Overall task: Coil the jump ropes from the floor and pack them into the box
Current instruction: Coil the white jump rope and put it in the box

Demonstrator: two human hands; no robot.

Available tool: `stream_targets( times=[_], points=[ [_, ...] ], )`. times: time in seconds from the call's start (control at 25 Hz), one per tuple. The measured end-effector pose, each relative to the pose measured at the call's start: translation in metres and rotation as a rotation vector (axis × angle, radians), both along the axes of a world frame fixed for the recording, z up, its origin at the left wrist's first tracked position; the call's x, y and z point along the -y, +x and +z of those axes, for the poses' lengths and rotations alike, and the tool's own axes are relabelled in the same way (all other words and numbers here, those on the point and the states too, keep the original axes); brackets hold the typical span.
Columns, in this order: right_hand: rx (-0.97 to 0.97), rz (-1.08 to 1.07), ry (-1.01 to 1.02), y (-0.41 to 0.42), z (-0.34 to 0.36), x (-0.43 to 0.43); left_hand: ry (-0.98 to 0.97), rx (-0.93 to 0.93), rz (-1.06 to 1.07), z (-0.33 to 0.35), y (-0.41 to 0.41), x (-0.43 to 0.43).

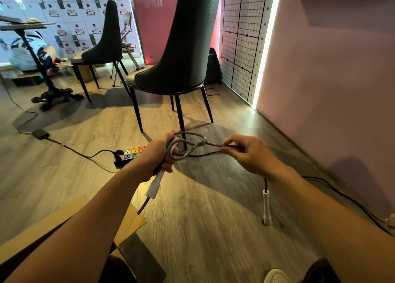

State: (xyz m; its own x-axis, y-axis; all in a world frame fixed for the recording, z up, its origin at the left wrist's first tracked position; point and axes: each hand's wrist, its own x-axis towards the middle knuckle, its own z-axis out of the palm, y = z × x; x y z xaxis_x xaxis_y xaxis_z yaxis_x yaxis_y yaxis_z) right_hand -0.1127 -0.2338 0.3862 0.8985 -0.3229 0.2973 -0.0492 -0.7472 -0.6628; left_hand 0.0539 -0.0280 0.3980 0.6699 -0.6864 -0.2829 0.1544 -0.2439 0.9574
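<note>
A grey jump rope (pixel 186 142) is looped in small coils between my two hands, above the wooden floor. My left hand (pixel 159 154) grips the coils together with one white handle (pixel 154 185), which sticks out below the fist. My right hand (pixel 248 153) pinches the rope's free strand to the right of the coil. The rope runs on under that hand, and the second white handle (pixel 266 207) dangles from it near the floor. The open cardboard box (pixel 128 225) sits at the lower left, partly hidden by my left forearm.
A dark chair (pixel 181 54) stands right behind the coil, and a second chair (pixel 102 45) and a black table base (pixel 53 94) are further left. A multi-coloured power strip (pixel 131 153) and black cables (pixel 342 195) lie on the floor. A pink wall (pixel 331 90) closes the right side.
</note>
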Motion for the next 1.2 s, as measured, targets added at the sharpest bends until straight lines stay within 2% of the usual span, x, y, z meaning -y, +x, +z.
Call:
stream_targets(
  times=[0.12, 0.32, 0.6, 0.84, 0.96, 1.08, 1.2],
  points=[
    [0.069, -0.044, -0.087, 0.004, -0.002, -0.002, -0.041, -0.096, 0.075, -0.001, 0.002, 0.001],
    [0.098, -0.213, -0.083, 0.01, -0.005, 0.001, -0.052, -0.107, 0.156, -0.003, 0.009, 0.002],
    [0.221, -0.162, -0.163, 0.002, -0.001, 0.008, 0.04, -0.053, 0.268, -0.012, 0.023, -0.004],
    [0.172, -0.46, -0.133, 0.002, -0.002, 0.018, 0.073, -0.061, 0.299, -0.019, 0.026, -0.006],
    [0.158, -0.397, -0.103, -0.003, 0.0, 0.021, 0.082, -0.06, 0.297, -0.019, 0.025, -0.006],
    [0.25, -0.249, -0.2, -0.005, 0.001, 0.023, 0.076, -0.072, 0.3, -0.019, 0.025, -0.006],
    [0.276, -0.315, -0.262, 0.0, -0.004, 0.031, 0.064, -0.102, 0.311, -0.018, 0.023, -0.006]
  ],
)
